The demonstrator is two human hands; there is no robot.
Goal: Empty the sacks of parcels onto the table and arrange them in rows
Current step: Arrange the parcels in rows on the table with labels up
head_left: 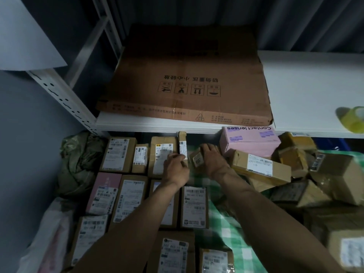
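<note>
A crumpled green sack (78, 160) slumps at the left edge of the surface (220, 229), which is covered in a green checked cloth; what the sack holds cannot be told. A pale plastic bag (49, 233) lies nearer. Beside them, labelled parcels (126, 198) lie flat in rows, while a loose heap (307, 174) of boxes crowds the right, with a pink contact lens box (250, 140) at its back. The left hand (176, 168) pinches a narrow box (182, 146) in curled fingers at the back row's end. The right hand (211, 160) grips a small cardboard box (198, 160) just beside it. Overhead, a shelf (305, 85) carries flattened cardboard (187, 79) and a tape roll (351, 120).
</note>
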